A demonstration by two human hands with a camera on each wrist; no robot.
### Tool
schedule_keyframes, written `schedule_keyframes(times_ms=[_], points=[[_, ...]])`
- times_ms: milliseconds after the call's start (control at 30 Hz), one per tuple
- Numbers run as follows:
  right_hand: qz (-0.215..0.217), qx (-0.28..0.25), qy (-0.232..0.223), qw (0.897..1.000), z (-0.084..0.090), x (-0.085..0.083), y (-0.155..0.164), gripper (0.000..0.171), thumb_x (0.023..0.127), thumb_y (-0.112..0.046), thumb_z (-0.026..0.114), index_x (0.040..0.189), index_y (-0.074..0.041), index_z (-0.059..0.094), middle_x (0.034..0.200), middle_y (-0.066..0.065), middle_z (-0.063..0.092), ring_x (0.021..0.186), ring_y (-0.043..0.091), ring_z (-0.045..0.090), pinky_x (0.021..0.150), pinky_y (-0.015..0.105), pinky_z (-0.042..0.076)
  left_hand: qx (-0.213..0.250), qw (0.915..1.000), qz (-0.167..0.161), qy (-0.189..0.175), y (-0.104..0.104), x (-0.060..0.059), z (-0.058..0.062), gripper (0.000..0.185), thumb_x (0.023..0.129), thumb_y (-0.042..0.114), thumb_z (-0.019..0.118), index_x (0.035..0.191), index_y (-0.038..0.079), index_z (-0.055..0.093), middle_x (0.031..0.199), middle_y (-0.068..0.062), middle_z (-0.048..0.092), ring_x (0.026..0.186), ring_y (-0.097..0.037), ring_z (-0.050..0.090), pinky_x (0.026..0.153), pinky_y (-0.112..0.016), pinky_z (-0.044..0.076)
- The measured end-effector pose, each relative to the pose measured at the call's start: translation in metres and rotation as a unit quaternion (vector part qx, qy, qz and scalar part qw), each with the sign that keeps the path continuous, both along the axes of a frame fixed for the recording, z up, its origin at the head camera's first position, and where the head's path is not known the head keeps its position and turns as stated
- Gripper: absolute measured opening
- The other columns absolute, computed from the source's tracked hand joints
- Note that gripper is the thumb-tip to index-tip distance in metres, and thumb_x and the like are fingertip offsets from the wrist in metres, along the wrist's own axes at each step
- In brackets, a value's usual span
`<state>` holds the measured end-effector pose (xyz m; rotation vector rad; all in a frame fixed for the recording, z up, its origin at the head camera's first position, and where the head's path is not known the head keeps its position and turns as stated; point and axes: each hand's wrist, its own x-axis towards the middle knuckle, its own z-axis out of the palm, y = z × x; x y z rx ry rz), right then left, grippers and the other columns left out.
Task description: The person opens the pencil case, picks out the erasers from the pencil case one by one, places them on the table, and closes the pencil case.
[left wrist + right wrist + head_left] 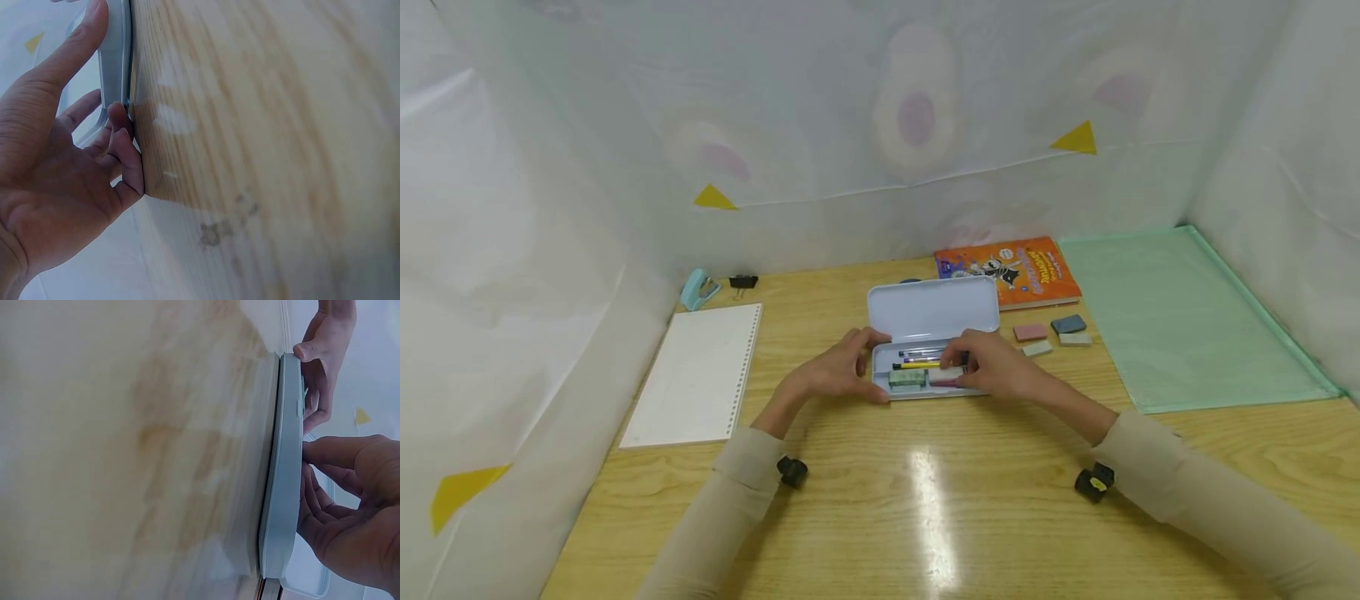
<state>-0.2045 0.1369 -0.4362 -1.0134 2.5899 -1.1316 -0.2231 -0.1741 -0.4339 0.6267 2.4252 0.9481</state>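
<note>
An open pencil case (pixel 928 346) is seen near the middle of a wooden counter (pixel 925 500), a little toward its far edge, with its pale lid (pixel 934 308) raised toward the back. Inside the tray, several pens (pixel 917 358) are laid lengthwise, among them a yellow one, and a green eraser (pixel 907 379) is lodged at the near side. The left hand (pixel 842 367) is wrapped around the left end of the case, with the thumb over the rim and the fingers curled against the end wall, as is confirmed by the left wrist view, where the fingers (pixel 122 150) are pressed against the case where it meets the wood. The right hand (pixel 992 367) is laid over the right half of the tray, its fingers bent down among the contents; whether anything is pinched cannot be told. Just beside the case, toward the right edge of the counter, four small erasers (pixel 1051 335) are grouped. An orange book (pixel 1011 271) is set behind them at the far edge, and a green mat (pixel 1180 321) is spread across the far right corner. A spiral notepad (pixel 700 375) is placed along the left edge, with a light blue stapler (pixel 698 289) and a black binder clip (pixel 743 282) in the far left corner.
</note>
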Motion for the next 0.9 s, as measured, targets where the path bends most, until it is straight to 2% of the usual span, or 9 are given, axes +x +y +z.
schedule_keyframes(times_ms=[200,367,467,600,900], points=[[-0.009,0.007,-0.007,1.000,0.001,0.002,-0.001,0.022,0.086,0.002,0.079,0.105,-0.008,0.074,0.097,0.004,0.067,0.079,0.013,0.058,0.071,0.029,0.051,-0.007,0.9999,-0.001,0.009,0.001,0.001,0.002,0.090,0.081,0.035,0.092,0.153,0.019,0.040,0.134,-0.008,0.043,0.100,-0.022,0.048,0.084,-0.033,0.043],[-0.026,-0.019,-0.026,0.999,0.001,0.003,0.009,0.024,0.086,0.003,0.076,0.106,-0.011,0.074,0.098,0.003,0.065,0.081,0.016,0.057,0.071,0.029,0.051,-0.009,0.9998,-0.004,0.014,0.001,0.001,0.002,0.090,0.081,0.035,0.092,0.153,0.019,0.040,0.134,-0.009,0.043,0.100,-0.021,0.048,0.085,-0.033,0.043],[-0.036,-0.033,-0.031,0.998,0.002,0.004,0.022,0.025,0.088,0.003,0.076,0.108,-0.012,0.074,0.100,0.003,0.064,0.082,0.018,0.057,0.070,0.030,0.051,-0.009,0.9998,-0.003,0.015,0.000,0.001,0.002,0.090,0.081,0.035,0.092,0.153,0.019,0.040,0.135,-0.009,0.043,0.101,-0.022,0.047,0.085,-0.033,0.043],[-0.057,-0.025,-0.027,0.998,0.007,0.006,0.042,0.025,0.089,0.001,0.077,0.109,-0.014,0.074,0.101,0.001,0.066,0.081,0.018,0.058,0.067,0.029,0.050,-0.010,0.9999,-0.003,0.013,0.001,0.001,0.002,0.091,0.081,0.034,0.092,0.153,0.019,0.039,0.135,-0.009,0.043,0.101,-0.022,0.047,0.085,-0.034,0.043],[-0.088,-0.019,-0.005,0.996,0.012,0.005,0.089,0.027,0.089,0.001,0.079,0.113,-0.012,0.074,0.104,0.002,0.069,0.083,0.014,0.059,0.072,0.027,0.050,-0.011,0.9999,0.000,0.013,0.001,0.002,0.002,0.091,0.081,0.035,0.092,0.153,0.019,0.040,0.134,-0.008,0.043,0.101,-0.022,0.047,0.085,-0.033,0.043]])
